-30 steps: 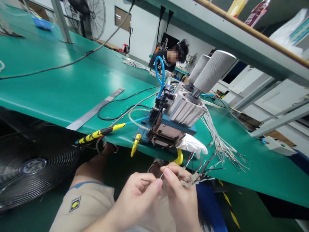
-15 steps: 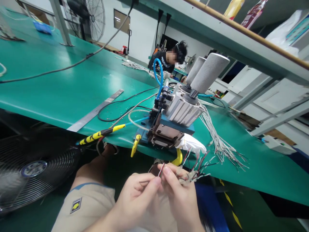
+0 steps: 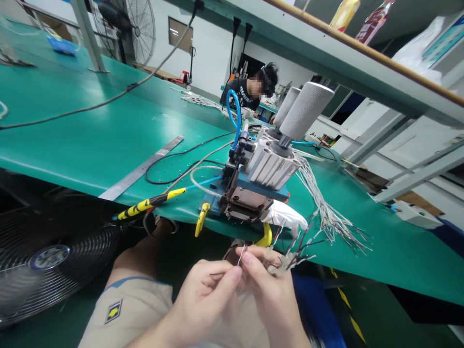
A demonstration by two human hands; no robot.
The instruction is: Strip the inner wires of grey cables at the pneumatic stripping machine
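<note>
Between my hands runs a short set of thin red, white and dark wires (image 3: pixel 242 254). My left hand (image 3: pixel 208 292) is closed, pinching the wires between thumb and forefinger; a dark wire end sticks out to its left. My right hand (image 3: pixel 270 285) is closed too, its thumb pressing the same wires against the forefinger. A bunch of wire ends with pale translucent sleeving (image 3: pixel 279 267) fans out behind the right fingers; how it is held there is partly hidden. Just beyond my hands stands a pneumatic machine (image 3: pixel 259 179) with two knurled cylinders on top.
A bundle of grey cables (image 3: pixel 326 212) lies right of the machine on the green table (image 3: pixel 72 125). A steel ruler (image 3: pixel 141 169) lies to the left, near hoses and cords. A fan (image 3: pixel 50 258) stands low at left. An overhead shelf (image 3: pixel 326 53) crosses above. A person (image 3: pixel 250 89) sits beyond.
The view has shifted slightly. The wires between my fingertips look a little more spread, with the white one now more visible. Both hands keep nearly the same place and grip.
</note>
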